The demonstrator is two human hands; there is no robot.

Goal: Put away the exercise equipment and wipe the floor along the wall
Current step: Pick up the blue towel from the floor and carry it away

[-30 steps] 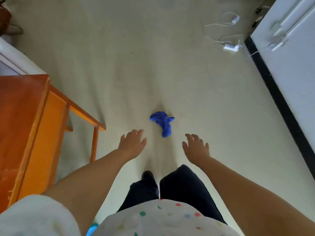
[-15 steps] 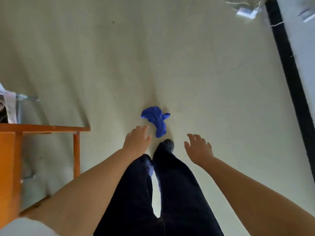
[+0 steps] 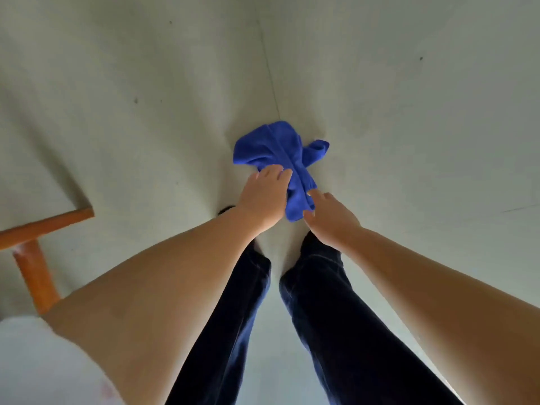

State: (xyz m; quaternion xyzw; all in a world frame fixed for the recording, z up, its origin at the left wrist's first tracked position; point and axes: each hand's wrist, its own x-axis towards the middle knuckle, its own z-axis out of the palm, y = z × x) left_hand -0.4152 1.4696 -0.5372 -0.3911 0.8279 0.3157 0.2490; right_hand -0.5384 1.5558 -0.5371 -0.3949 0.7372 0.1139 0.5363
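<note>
A crumpled blue cloth (image 3: 280, 153) lies on the pale floor (image 3: 146, 97) just ahead of my feet. My left hand (image 3: 264, 197) reaches down over the cloth's near left part, its fingertips at the cloth's edge with the fingers fairly straight. My right hand (image 3: 328, 217) is at the cloth's near end, fingers spread and touching the fabric. Neither hand has closed round it. No exercise equipment is in view.
The corner and leg of an orange wooden table (image 3: 38, 244) stand at the left. My dark trouser legs (image 3: 306, 302) and shoes are directly below the hands. Bare floor stretches ahead and to the right.
I have bent down and both hands dropped from above the floor onto the blue cloth. The wall, cables and most of the table have left the view.
</note>
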